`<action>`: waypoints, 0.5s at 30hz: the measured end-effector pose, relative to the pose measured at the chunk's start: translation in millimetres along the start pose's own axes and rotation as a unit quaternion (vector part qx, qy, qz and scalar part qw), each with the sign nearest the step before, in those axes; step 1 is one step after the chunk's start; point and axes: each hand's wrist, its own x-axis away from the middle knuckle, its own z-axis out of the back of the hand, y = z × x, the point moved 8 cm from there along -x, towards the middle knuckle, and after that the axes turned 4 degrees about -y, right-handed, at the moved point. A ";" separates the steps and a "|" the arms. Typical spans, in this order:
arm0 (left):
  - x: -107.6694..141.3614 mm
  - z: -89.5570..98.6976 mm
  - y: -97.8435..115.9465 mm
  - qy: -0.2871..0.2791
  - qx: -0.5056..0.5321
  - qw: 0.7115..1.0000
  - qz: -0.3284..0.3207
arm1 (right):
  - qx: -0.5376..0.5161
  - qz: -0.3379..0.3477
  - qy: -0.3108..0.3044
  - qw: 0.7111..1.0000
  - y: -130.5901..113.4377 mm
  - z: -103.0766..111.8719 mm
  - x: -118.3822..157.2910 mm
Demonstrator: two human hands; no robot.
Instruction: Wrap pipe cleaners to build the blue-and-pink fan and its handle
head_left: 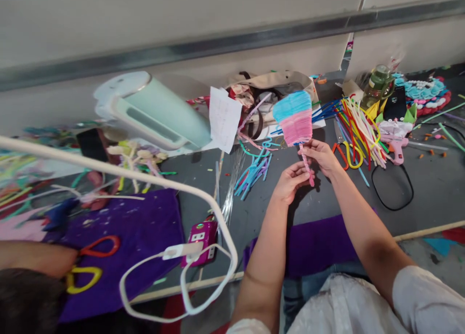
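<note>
A fan-shaped pipe-cleaner piece (pixel 296 118), blue on top and pink below, is held up over the grey table by its twisted pink handle (pixel 306 164). Low on that handle, the fingers of my left hand (pixel 291 180) are pinched. My right hand (pixel 321 156) grips the handle higher up, just under the pink part. Beyond my right hand lie scissors (pixel 348 155) with red and yellow handles and a bundle of coloured pipe cleaners (pixel 363 130). Blue and purple pipe cleaner pieces (pixel 252 172) lie left of the fan.
A pale green jug (pixel 170 109) and a canvas bag (pixel 283 80) stand along the wall. A white cable (pixel 152 176) crosses the left side to a magenta power strip (pixel 201 242). Another person's arm (pixel 39 256) is at lower left. A pink glue gun (pixel 397 150) lies right.
</note>
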 end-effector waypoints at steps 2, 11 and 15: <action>0.7 -1.9 1.8 -0.003 -0.004 1.000 -0.005 | -0.006 0.007 0.007 1.000 -1.1 -0.4 0.4; 1.9 -10.5 -4.4 -0.039 -0.023 0.999 0.015 | -0.006 0.023 0.064 0.998 -7.7 6.1 2.9; 1.4 -12.3 -1.5 -0.063 0.006 0.998 -0.002 | 0.015 0.041 0.071 0.996 -12.6 10.0 3.5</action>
